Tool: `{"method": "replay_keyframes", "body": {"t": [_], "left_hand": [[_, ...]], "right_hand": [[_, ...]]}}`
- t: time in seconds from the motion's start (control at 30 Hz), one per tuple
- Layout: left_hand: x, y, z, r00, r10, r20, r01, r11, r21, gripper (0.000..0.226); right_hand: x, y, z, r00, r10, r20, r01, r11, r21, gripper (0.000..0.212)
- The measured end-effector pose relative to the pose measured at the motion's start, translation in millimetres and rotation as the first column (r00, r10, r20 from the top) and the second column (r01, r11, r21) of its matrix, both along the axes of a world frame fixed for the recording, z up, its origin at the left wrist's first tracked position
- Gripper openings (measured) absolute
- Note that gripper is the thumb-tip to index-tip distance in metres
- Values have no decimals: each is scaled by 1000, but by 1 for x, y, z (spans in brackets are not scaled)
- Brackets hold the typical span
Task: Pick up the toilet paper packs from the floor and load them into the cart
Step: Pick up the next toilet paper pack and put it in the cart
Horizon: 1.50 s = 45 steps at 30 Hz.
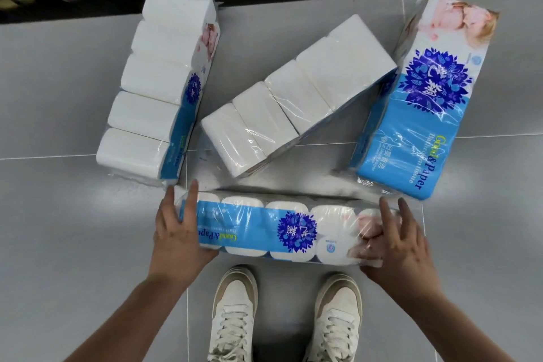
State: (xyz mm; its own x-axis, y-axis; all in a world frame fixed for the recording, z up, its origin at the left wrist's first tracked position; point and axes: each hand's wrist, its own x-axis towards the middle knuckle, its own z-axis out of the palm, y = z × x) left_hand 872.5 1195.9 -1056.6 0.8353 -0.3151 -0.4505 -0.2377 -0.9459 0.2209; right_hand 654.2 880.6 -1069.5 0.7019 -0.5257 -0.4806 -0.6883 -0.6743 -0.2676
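The step in hand is the pick-up of the first load. The near pack [282, 229] lies crosswise at 6 o'clock, just ahead of the shoes [235, 311], and each hand grips one end. The left hand [176, 232] wraps the end at 8 o'clock, and its fingers [192, 197] are spread over the top with the thumb on the near side. The right hand [402, 247] clasps the end at 4 o'clock the same way. Whether the pack has left the floor [58, 214] I cannot tell; it may be just off it.

Three more packs wait on the floor: the left pack [155, 88] at 10 o'clock, the middle pack [293, 97] at 12, and the right pack [423, 103] at 2. No cart is in view, so the next move calls for a level lift with even squeeze on the soft, slippery wrap, then a turn to find the cart.

The blue wrap reads "Good&Paper", and the right pack adds "Bathroom tissue". A dark-blue flower emblem holds Chinese characters, and the small print is too fine to read.
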Motion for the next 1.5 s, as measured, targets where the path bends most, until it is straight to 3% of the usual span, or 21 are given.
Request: {"method": "replay_keyframes", "body": {"t": [0.17,0.33,0.57,0.8,1.17,1.5], "left_hand": [[-6,-8,-9,988,-149,-36,152,982,111,154],[-3,-27,-11,993,-91,-77,102,981,162,130],[-1,-18,-5,996,-57,-69,63,993,99,112],[3,-8,39,999,-19,-42,20,999,33,113],[40,-14,198,998,-8,59,13,996,-90,110],[85,-24,425,986,18,163,10,985,-173,111]], "right_hand": [[10,10,-10,987,132,-91,-138,988,-62,131],[26,12,-3,965,135,-225,-155,986,-70,136],[29,12,10,982,102,-157,-113,992,-63,111],[37,10,54,989,117,-86,-124,989,-79,115],[71,-7,209,992,118,52,-112,986,-120,115],[111,-30,432,961,212,180,-165,955,-246,117]]}}
